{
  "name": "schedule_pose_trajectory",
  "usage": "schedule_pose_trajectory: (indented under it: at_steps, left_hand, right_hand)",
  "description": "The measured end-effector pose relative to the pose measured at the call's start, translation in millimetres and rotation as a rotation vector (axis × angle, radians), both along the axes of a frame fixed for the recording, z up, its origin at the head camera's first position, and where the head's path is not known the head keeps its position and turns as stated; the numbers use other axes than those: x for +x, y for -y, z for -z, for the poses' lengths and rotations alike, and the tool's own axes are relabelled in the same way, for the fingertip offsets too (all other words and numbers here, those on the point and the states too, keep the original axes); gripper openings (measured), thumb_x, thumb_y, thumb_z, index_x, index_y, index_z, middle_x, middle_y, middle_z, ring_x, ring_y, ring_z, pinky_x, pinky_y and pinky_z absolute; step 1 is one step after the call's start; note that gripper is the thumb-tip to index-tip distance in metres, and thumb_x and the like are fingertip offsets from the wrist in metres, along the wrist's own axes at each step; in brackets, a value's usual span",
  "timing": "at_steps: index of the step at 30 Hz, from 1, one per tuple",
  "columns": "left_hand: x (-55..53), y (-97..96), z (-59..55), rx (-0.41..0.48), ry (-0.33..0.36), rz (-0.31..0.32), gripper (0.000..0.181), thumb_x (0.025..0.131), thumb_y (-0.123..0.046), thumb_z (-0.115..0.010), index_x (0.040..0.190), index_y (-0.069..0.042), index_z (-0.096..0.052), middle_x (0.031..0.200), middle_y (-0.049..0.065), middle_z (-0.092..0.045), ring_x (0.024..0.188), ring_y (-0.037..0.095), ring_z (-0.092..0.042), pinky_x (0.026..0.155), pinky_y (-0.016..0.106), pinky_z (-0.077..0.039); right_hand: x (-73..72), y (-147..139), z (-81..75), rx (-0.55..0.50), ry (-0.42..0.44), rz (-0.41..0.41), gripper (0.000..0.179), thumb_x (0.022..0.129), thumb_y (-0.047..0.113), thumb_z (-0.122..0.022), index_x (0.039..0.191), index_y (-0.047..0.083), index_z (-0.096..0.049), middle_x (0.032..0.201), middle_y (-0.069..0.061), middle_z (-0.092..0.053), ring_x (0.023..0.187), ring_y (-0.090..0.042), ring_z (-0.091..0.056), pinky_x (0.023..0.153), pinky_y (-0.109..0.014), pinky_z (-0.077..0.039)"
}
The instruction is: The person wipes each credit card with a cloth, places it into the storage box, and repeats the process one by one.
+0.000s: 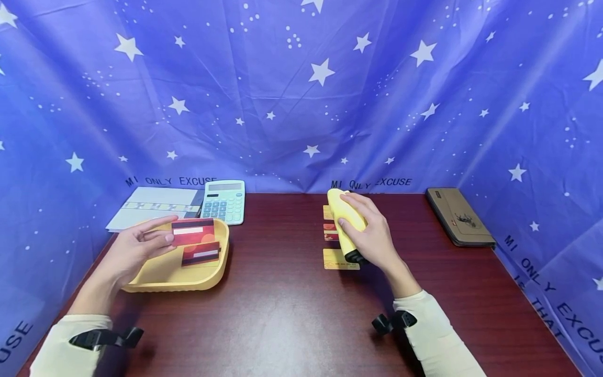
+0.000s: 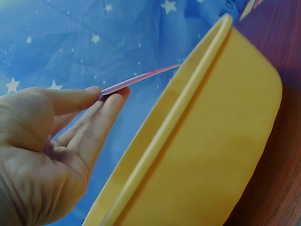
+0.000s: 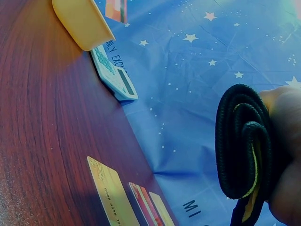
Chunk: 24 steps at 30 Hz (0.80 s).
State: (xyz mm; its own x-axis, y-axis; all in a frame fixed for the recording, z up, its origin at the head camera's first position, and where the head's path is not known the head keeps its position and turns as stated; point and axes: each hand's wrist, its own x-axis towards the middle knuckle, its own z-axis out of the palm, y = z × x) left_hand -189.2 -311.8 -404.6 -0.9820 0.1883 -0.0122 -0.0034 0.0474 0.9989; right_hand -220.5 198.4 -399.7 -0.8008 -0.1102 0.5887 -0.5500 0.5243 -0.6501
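Observation:
My left hand [image 1: 129, 248] pinches a red bank card [image 1: 193, 230] between thumb and fingers, above a yellow plastic basin [image 1: 188, 285]. Seen edge-on in the left wrist view, the held card [image 2: 141, 81] is clear of the basin's near rim [image 2: 174, 117]. Another red card [image 1: 202, 255] lies inside the basin. My right hand [image 1: 374, 235] grips a rolled yellow-and-black cloth [image 1: 346, 217] over a column of cards on the table. A gold card [image 1: 340, 261], a red card [image 1: 330, 233] and a yellow card [image 1: 327, 211] are partly hidden by it.
A light-green calculator [image 1: 223, 203] and a flat white case or folder [image 1: 155, 207] lie behind the basin. A brown zipped pouch [image 1: 459, 217] lies at the table's right edge. A blue starry curtain [image 1: 282, 104] hangs behind the table [image 1: 282, 314].

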Motion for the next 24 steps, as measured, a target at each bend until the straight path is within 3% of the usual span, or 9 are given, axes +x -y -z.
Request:
schedule_pose_trajectory:
  at_steps: [5,10,15,24]
  left_hand:
    - [-5.9,7.8,4.0,-0.169,0.032,0.019,0.055,0.097,-0.008,-0.07,0.15,-0.007,-0.053,0.112,-0.019,-0.072,0.1,0.003,-0.073,0.087,0.028,-0.065]
    - [-12.9,8.4,9.9,-0.205,0.059,0.053,0.054,0.095,-0.005,-0.072,0.146,0.003,-0.054,0.107,-0.012,-0.076,0.097,0.01,-0.075,0.086,0.034,-0.066]
    - [-14.8,8.4,13.1,-0.295,0.047,0.059,0.061,0.095,-0.008,-0.073,0.147,0.013,-0.046,0.105,-0.009,-0.077,0.095,0.009,-0.075,0.085,0.033,-0.067]
    - [-16.8,9.2,13.9,-0.382,0.043,0.021,0.061,0.095,-0.011,-0.074,0.144,0.014,-0.049,0.1,-0.01,-0.078,0.089,0.006,-0.074,0.078,0.029,-0.066]
  right_hand:
    - [-0.5,-0.1,0.2,0.001,-0.002,0.001,0.052,0.086,0.006,-0.08,0.136,0.017,-0.069,0.142,-0.006,-0.063,0.131,-0.025,-0.06,0.101,-0.008,-0.041]
    - [-0.4,-0.4,1.2,-0.001,0.0,-0.001,0.052,0.086,0.007,-0.08,0.136,0.017,-0.069,0.142,-0.006,-0.063,0.131,-0.025,-0.06,0.101,-0.008,-0.042]
    - [-0.2,-0.6,2.2,0.002,0.006,0.004,0.052,0.086,0.008,-0.08,0.136,0.018,-0.068,0.142,-0.006,-0.063,0.131,-0.025,-0.06,0.1,-0.008,-0.042]
    - [-0.7,-1.2,0.6,0.004,0.01,0.01,0.052,0.086,0.008,-0.08,0.136,0.019,-0.068,0.142,-0.005,-0.063,0.131,-0.024,-0.06,0.102,-0.01,-0.042]
